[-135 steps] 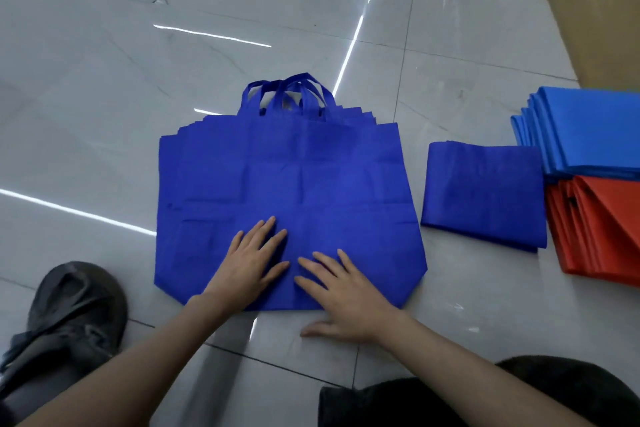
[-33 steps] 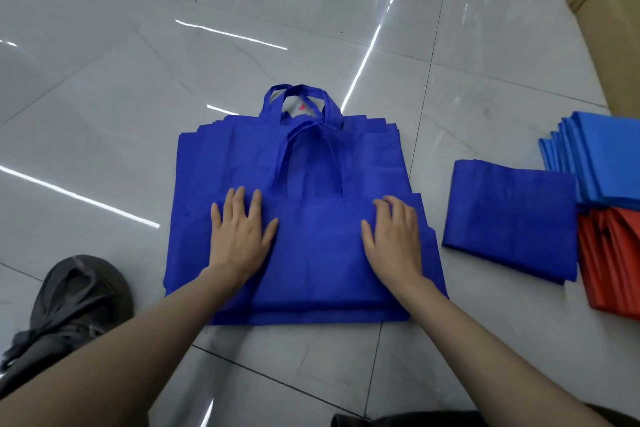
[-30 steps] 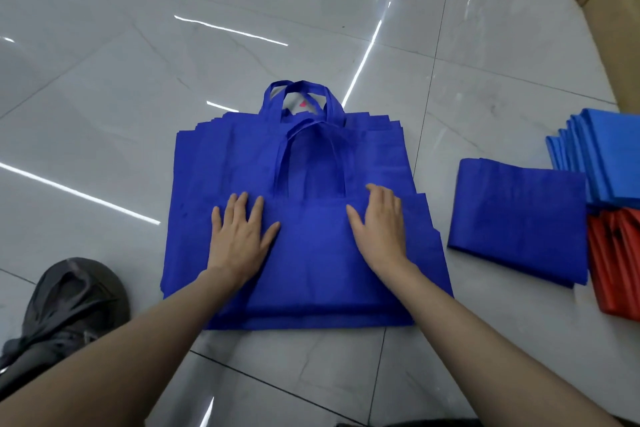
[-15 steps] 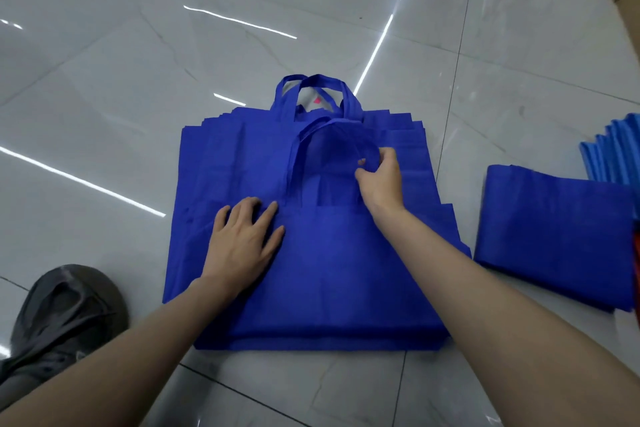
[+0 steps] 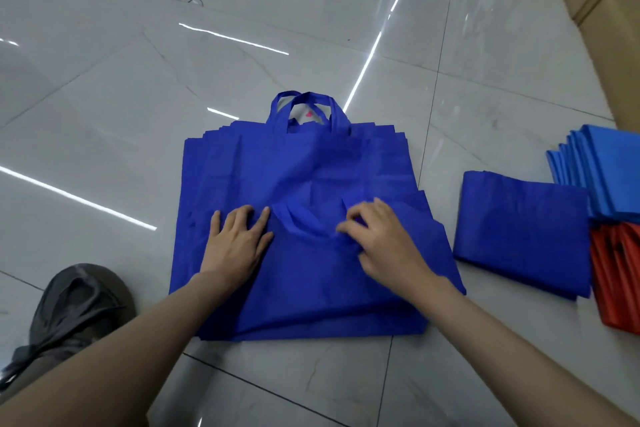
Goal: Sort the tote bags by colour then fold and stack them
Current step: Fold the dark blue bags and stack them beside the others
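Hands (image 5: 239,246) flat on blue tote pile (image 5: 242,177) (edges fanned), open floor (image 5: 138,80) beyond

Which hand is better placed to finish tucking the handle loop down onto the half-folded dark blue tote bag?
Right hand: its fingers already pinch the fabric handle loop. The left hand lies flat, pinning the half-folded dark blue tote bag.

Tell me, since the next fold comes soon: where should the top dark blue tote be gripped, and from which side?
Probably at its left edge, coming in from the left with the left hand. The top dark blue tote lies flat, already folded up from the bottom, handle loop tucked inward under the right hand. Pinching that free side edge lets it fold across toward the right.
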A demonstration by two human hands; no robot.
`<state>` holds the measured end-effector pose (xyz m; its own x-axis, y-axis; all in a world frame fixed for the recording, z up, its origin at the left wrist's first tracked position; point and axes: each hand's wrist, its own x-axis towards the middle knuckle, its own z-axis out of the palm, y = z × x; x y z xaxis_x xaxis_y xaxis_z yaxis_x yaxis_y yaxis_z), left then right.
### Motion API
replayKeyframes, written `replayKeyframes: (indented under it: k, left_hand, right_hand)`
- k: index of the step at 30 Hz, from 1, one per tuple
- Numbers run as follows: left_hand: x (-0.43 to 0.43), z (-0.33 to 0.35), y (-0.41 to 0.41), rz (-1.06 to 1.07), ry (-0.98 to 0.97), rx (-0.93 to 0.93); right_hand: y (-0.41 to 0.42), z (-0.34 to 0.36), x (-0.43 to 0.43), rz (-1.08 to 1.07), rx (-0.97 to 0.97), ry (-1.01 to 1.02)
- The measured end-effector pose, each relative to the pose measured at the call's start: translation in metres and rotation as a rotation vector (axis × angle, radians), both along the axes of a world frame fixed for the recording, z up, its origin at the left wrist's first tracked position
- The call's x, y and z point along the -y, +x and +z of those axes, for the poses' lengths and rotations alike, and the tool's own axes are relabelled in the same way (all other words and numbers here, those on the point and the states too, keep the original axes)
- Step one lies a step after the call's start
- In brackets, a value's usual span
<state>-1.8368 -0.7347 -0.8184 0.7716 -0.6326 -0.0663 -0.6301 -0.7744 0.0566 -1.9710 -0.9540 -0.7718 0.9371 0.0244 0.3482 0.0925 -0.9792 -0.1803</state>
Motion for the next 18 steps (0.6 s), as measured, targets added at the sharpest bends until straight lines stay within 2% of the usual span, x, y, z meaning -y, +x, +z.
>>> replayKeyframes:
  k: [4,10,13,15,17,18]
  left_hand:
    - [0.003,-0.001,-0.008,0.055,0.004,-0.005]
    - [0.005,0.006,-0.016,0.151,-0.07,0.146]
    - [0.014,0.029,-0.007,0.354,-0.094,-0.003]
    - [0.022,0.039,0.008,0.434,-0.232,-0.104]
    - [0.031,0.045,0.022,0.463,-0.397,-0.39]
    - [0.036,0.045,0.027,0.432,-0.413,-0.512]
  right_hand:
    - [-0.046,-0.043,-0.022,-0.093,-0.058,-0.081]
    - [-0.067,-0.059,-0.06,-0.339,-0.227,0.003]
    - [-0.061,-0.06,-0.062,-0.338,-0.258,0.02]
    - [-0.059,-0.06,-0.057,-0.317,-0.255,0.035]
    - [-0.059,-0.059,-0.053,-0.3,-0.255,0.059]
    - [-0.06,-0.058,-0.052,-0.288,-0.266,0.076]
